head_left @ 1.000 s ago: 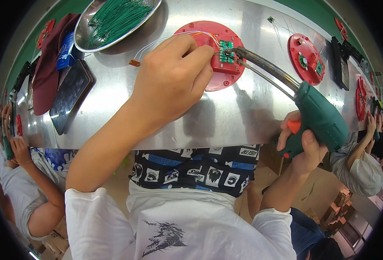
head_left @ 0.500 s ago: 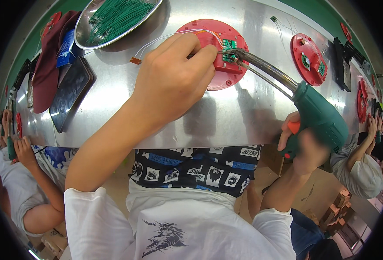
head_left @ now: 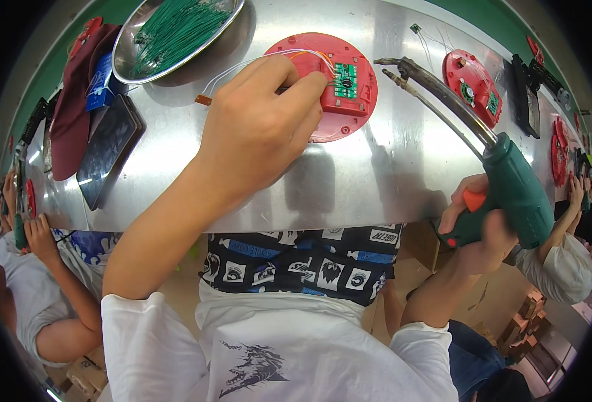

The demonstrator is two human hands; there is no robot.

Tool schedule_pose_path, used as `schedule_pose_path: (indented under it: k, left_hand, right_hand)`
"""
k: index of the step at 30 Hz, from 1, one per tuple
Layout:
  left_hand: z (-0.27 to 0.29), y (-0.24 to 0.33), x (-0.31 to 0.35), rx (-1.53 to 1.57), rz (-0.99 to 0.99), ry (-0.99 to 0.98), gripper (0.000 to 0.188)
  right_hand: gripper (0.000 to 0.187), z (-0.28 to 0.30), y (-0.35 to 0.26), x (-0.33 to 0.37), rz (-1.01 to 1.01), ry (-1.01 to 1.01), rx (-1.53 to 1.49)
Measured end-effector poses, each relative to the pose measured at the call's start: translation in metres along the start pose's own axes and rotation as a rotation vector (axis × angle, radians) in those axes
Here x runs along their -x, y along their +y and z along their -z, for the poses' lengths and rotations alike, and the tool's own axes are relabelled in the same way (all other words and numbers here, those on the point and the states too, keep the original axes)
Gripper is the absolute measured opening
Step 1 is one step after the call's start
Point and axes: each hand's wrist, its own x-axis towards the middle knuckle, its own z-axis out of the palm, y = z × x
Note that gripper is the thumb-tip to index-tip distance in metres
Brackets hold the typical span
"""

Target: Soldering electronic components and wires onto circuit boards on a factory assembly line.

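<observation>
My left hand point(head_left: 259, 120) is closed in a pinch at the left edge of a small green circuit board point(head_left: 345, 81), on what looks like a thin wire, mostly hidden by the fingers. The board sits in a round red plastic housing point(head_left: 348, 121) lying on the metal table. White and orange wires point(head_left: 300, 50) arch from it behind my hand to a small brown strip point(head_left: 203, 100). My right hand point(head_left: 481, 231) grips a green soldering gun point(head_left: 518, 179) with an orange trigger. Its dark bent tip is to the right of the housing, apart from the board.
A metal bowl point(head_left: 123, 53) of green wires point(head_left: 178, 33) stands at the far left. Nearby are a dark phone point(head_left: 110, 153), a blue box point(head_left: 101, 84) and a maroon cloth item point(head_left: 71, 124). Another red housing point(head_left: 467, 77) lies right. Co-workers sit on both sides.
The soldering gun has moved right, its tip lifting away from the circuit board. My left hand and the red housing have shifted slightly left; the pinch stays closed.
</observation>
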Motion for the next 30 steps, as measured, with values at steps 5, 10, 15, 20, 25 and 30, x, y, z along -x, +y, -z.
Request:
schedule_pose_path:
  k: [5, 10, 15, 20, 25, 30]
  left_hand:
    - [0.005, 0.001, -0.003, -0.013, 0.002, -0.026, 0.020]
    - [0.003, 0.002, -0.003, -0.011, 0.001, -0.012, 0.021]
    - [0.004, 0.005, -0.003, -0.060, -0.004, 0.000, 0.018]
    - [0.003, 0.007, -0.002, -0.095, -0.011, 0.014, 0.016]
    - [0.005, 0.003, -0.006, -0.143, -0.052, 0.022, 0.015]
    - [0.034, 0.013, -0.047, -0.188, -0.061, -0.149, 0.060]
  right_hand:
    - [0.052, 0.005, 0.007, -0.006, 0.022, 0.053, 0.045]
    - [0.048, 0.005, 0.009, -0.010, -0.058, 0.147, -0.014]
    - [0.045, 0.008, 0.013, -0.012, -0.062, 0.164, -0.080]
    - [0.042, 0.016, 0.013, -0.016, -0.041, 0.162, -0.165]
    - [0.043, 0.037, 0.007, -0.031, -0.017, 0.160, -0.189]
    - [0.042, 0.077, 0.008, -0.045, 0.055, 0.240, -0.110]
